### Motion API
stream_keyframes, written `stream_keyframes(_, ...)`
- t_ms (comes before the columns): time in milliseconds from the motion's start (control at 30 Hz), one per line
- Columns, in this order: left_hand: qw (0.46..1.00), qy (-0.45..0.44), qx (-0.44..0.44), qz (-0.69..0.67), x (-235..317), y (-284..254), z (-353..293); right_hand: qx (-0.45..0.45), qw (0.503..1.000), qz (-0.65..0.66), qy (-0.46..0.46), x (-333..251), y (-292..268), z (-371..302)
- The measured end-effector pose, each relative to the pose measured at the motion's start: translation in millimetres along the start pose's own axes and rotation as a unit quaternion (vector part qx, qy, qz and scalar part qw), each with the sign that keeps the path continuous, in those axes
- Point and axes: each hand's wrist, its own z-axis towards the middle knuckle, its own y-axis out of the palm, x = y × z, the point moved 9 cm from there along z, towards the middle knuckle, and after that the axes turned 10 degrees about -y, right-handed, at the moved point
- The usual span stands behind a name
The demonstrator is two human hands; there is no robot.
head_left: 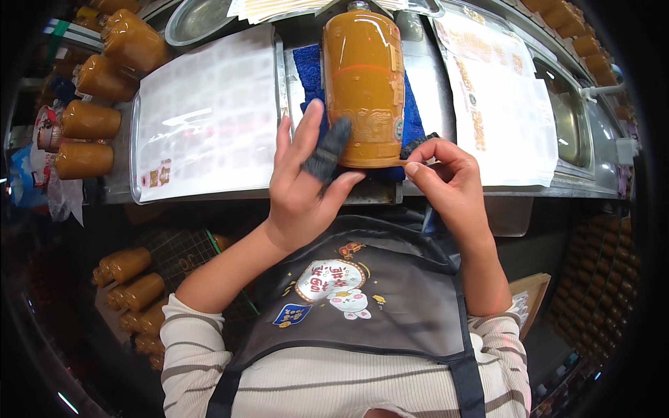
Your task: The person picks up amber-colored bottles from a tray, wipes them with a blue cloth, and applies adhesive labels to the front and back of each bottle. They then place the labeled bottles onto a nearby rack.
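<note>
This looks like a production workshop, with a metal counter (431, 87) carrying white sheets (509, 111) of printed pieces beside a large brown bottle (364, 83), similar bottles (92, 120) at left and brown rows (599, 279) stacked lower right.

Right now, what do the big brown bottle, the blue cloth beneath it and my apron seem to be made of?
The brown bottle: perhaps glazed ceramic or coated glass, given its glossy highlights and raised ornament. The blue cloth: probably towelling, as it looks matte and rough. The apron: likely coated synthetic fabric, smooth with a soft sheen.
</note>
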Motion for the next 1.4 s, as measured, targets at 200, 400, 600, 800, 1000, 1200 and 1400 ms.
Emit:
stream_keyframes(200,0.997,0.041,-0.007,0.071,0.9,-5.9,-24.1,0.004,0.999,0.022,0.024,-2.1,0.1,-0.2)
stream_keyframes(400,0.989,0.088,-0.019,0.115,22.3,-7.1,-8.4,0.004,0.999,0.038,0.017,3.7,-2.4,3.7)
stream_keyframes(600,0.971,0.165,-0.043,0.166,43.9,-3.5,7.5,0.001,0.999,0.03,0.014,2.5,0.0,4.2)
stream_keyframes(800,0.967,0.178,-0.046,0.174,65.0,10.3,26.8,-0.002,1.0,0.019,0.003,4.8,1.5,4.6)
stream_keyframes(1000,0.996,0.082,-0.005,0.04,24.3,-0.7,21.1,-0.023,1.0,0.021,0.004,0.5,5.2,4.9)
stream_keyframes(1200,0.999,0.022,-0.022,0.039,-2.6,-11.2,-8.5,-0.015,0.999,0.028,0.025,-4.9,-1.2,2.1)
stream_keyframes(1400,0.996,0.05,-0.025,0.068,-4.7,-8.9,-17.6,-0.024,1.0,0.008,-0.005,-20.6,-5.9,-4.5)
